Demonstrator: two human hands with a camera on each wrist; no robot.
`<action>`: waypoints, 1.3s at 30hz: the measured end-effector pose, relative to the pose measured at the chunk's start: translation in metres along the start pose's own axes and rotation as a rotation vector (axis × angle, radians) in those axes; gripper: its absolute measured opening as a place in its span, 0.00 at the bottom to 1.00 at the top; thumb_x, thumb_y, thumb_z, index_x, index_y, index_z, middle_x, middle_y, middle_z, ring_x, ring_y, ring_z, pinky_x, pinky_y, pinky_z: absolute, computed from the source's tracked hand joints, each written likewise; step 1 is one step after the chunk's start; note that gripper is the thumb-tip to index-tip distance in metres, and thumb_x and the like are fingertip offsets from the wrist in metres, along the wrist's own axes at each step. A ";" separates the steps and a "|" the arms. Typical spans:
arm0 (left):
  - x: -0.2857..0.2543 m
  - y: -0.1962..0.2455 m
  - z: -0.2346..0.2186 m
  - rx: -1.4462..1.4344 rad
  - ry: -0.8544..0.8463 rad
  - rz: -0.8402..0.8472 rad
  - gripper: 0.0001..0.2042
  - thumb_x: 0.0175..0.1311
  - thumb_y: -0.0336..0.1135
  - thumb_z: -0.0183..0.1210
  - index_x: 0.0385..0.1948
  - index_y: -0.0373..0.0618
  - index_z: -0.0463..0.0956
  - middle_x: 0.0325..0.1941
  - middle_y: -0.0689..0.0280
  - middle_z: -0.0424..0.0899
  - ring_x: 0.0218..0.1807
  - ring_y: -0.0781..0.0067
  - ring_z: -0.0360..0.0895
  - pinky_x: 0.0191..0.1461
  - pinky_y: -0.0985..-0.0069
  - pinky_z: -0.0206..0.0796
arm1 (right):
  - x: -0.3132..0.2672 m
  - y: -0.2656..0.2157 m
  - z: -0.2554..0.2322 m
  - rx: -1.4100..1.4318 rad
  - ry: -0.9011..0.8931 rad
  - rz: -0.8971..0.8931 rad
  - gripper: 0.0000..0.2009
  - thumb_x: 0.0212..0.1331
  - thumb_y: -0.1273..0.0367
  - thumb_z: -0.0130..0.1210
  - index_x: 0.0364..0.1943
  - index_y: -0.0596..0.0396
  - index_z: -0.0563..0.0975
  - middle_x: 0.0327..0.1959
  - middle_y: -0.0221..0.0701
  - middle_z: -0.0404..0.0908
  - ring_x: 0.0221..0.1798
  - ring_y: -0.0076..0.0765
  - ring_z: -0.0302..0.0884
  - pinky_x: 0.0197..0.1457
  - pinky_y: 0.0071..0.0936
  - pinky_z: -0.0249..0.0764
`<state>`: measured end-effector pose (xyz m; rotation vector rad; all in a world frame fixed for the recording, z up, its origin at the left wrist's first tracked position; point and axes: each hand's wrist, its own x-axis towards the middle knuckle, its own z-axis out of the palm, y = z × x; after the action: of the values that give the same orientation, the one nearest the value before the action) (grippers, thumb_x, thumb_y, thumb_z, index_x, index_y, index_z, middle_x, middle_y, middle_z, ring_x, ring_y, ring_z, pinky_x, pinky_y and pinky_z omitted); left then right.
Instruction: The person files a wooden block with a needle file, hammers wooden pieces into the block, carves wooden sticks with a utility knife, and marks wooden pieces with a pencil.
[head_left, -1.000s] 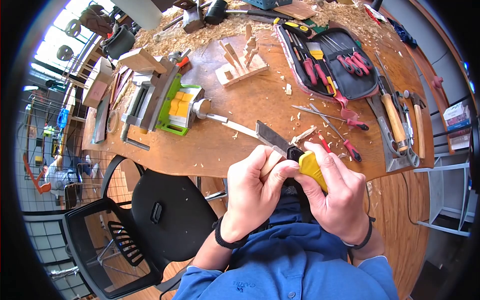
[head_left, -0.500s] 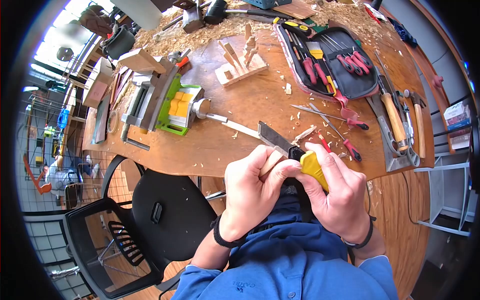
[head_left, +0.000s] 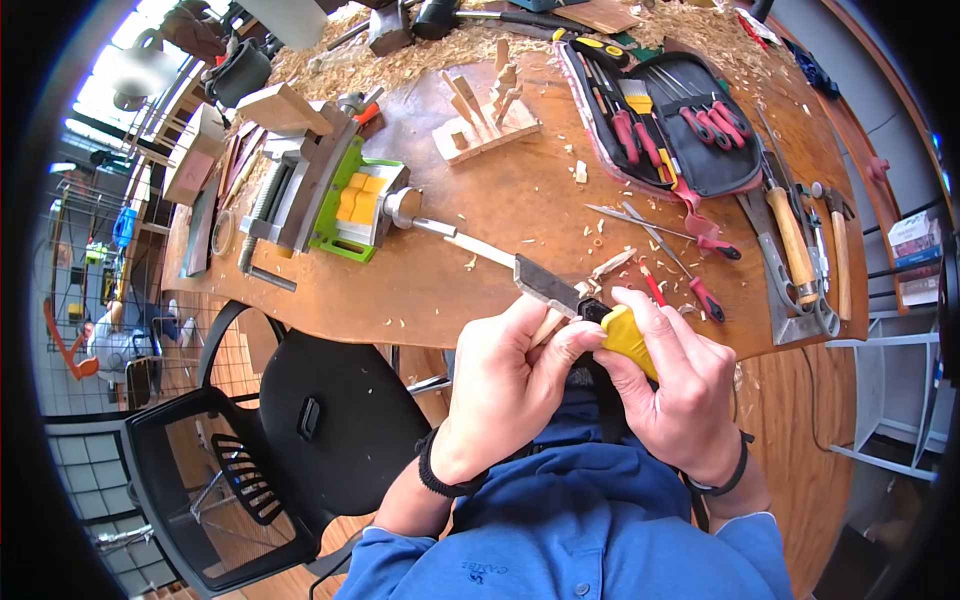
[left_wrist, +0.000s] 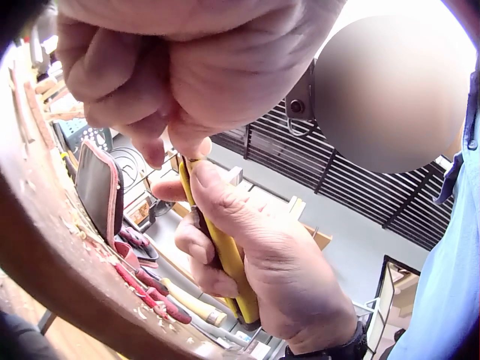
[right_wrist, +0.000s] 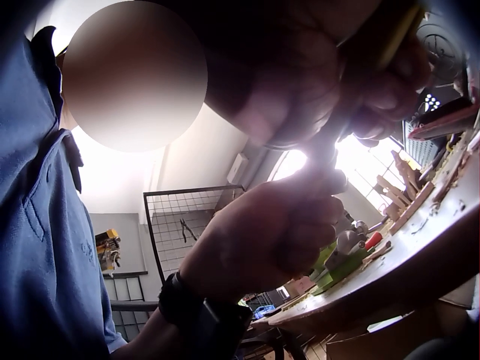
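In the head view my left hand (head_left: 500,375) grips a small pale piece of wood (head_left: 547,326), whose end shows between thumb and forefinger. My right hand (head_left: 680,385) holds a yellow utility knife (head_left: 628,340), its thumb along the handle. The wide dark blade (head_left: 548,284) points up and left, crossing over the wood at the left fingertips. Both thumbs come close together at the knife's black collar. In the left wrist view the right fingers wrap the yellow handle (left_wrist: 229,255). Most of the wood is hidden inside the left fist.
A green and grey vise (head_left: 345,205) stands on the bench at left. Behind is a wooden block with upright carved pieces (head_left: 485,125). An open tool case (head_left: 655,120), files (head_left: 665,245), a hammer (head_left: 838,240) and wood shavings lie about. A black chair (head_left: 340,420) stands at front left.
The blade has tilted and drawn slightly nearer the left hand, and the wood's end shows narrower. The head view has shifted a little. Both hands keep their holds.
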<state>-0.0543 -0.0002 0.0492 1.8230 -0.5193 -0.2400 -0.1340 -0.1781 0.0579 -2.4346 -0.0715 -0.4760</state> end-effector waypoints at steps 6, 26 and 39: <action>0.004 -0.004 0.004 0.050 0.050 0.070 0.09 0.73 0.32 0.71 0.44 0.37 0.83 0.24 0.56 0.83 0.22 0.64 0.75 0.31 0.70 0.71 | 0.000 0.006 0.012 -0.009 0.164 -0.057 0.26 0.70 0.60 0.70 0.64 0.65 0.80 0.36 0.40 0.86 0.31 0.50 0.88 0.32 0.40 0.82; 0.012 0.001 -0.003 -0.002 -0.118 -0.031 0.10 0.75 0.35 0.69 0.48 0.40 0.82 0.27 0.55 0.85 0.28 0.57 0.86 0.34 0.68 0.74 | 0.003 0.009 0.010 0.022 0.161 -0.039 0.25 0.71 0.59 0.69 0.64 0.63 0.80 0.36 0.43 0.86 0.31 0.54 0.88 0.32 0.43 0.82; 0.007 -0.007 0.001 0.272 0.045 0.141 0.08 0.75 0.30 0.69 0.39 0.35 0.81 0.24 0.63 0.84 0.24 0.76 0.74 0.32 0.76 0.70 | 0.000 0.010 0.010 0.015 0.095 -0.013 0.25 0.70 0.60 0.70 0.64 0.63 0.80 0.37 0.44 0.87 0.32 0.55 0.89 0.33 0.43 0.83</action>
<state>-0.0470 -0.0026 0.0426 2.0385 -0.6717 -0.0323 -0.1290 -0.1797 0.0449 -2.3943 -0.0500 -0.5933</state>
